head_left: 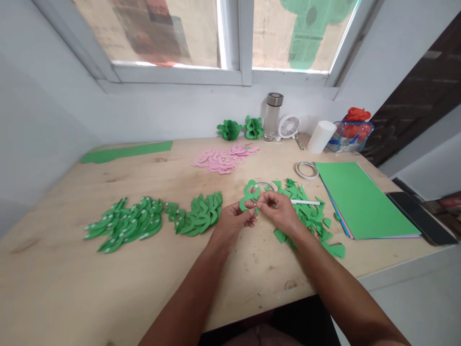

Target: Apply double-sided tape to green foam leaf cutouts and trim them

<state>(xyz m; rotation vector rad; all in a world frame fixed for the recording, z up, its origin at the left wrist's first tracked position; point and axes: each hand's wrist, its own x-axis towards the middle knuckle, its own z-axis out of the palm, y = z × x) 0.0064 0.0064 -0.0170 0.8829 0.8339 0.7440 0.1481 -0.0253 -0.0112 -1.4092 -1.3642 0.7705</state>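
My left hand (232, 222) is closed on the lower end of a green paper cut-out (247, 193) with looped openings. Against the same end my right hand (277, 209) pinches thumb and finger together; whatever is between those fingertips is too small to make out. Behind the right fingers a roll of tape (265, 184) lies partly hidden. To the left are a pile of green cut-outs (201, 214) and another pile of green cut-outs with small white patches (131, 222). Green paper scraps (311, 218) and a white pen (306, 202) lie beside my right hand.
Pink paper cut-outs (219, 161) and two folded green paper figures (229, 129) sit toward the wall. A glass bottle (272, 117), small fan (288, 126) and white cylinder (321, 136) stand there. Rightward are another tape roll (307, 170), stacked green sheets (363, 202) and a phone (421, 218).
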